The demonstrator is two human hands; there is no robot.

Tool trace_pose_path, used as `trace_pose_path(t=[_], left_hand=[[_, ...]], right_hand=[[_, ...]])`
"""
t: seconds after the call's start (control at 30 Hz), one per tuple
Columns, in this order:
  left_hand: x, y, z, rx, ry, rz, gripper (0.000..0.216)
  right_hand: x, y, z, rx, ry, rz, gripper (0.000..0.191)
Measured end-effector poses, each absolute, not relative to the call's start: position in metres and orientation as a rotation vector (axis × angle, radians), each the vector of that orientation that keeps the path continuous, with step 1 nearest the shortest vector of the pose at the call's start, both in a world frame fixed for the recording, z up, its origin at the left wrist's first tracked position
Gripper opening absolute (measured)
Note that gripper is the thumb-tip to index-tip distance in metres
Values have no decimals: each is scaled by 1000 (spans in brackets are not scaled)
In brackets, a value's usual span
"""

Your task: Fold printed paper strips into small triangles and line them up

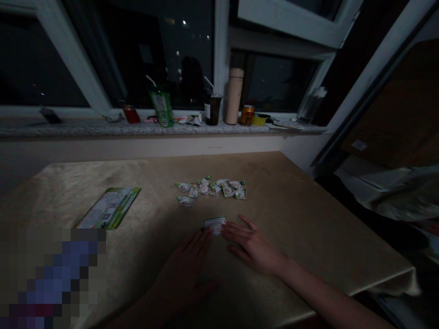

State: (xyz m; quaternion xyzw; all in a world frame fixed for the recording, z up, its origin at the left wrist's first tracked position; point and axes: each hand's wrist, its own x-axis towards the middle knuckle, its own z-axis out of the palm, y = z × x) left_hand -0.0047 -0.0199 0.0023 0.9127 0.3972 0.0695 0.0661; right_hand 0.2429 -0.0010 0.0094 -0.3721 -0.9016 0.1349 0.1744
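A small printed paper card [215,224], white with a green edge, lies flat on the table. My left hand [187,261] rests with stretched fingers, their tips at the card's lower left corner. From the right, my right hand [252,244] lies with fingers spread, its fingertips on the card's right edge. Neither hand grips the card. Beyond it sits a loose row of several small wrapped candies [216,187], white with green twisted ends. Farther left lies a flat green and white printed packet [111,208].
A beige cloth covers the table [274,183]. On the windowsill [192,130] behind stand a green bottle [162,108], a dark cup with a straw [212,109], a tall pink flask [234,96], an orange can [247,115] and a red jar [131,114]. Pixelation hides the lower left corner.
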Motion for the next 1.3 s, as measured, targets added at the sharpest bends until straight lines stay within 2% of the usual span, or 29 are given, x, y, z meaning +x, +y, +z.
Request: trace_pose_path(t=[0.43,0.73,0.9,1.07,1.3], left_hand=[[-15,-13,13,2805,1132,98,82],[-27,-3,8,2849,1060,114,76],[-39,5,8,2815,1081,60,81],[-40,8,16,2856,948,46,70],[-35,5,20,2813,992,49,68]], right_hand=[[244,0,10,-1077,-2539,312,36],[245,2,10,-1074,-2548,397,37],[244,2,12,-1062,-2552,451,38],[244,2,13,-1044,-2549,421,38],[244,4,12,-1055,-2568,367,36]])
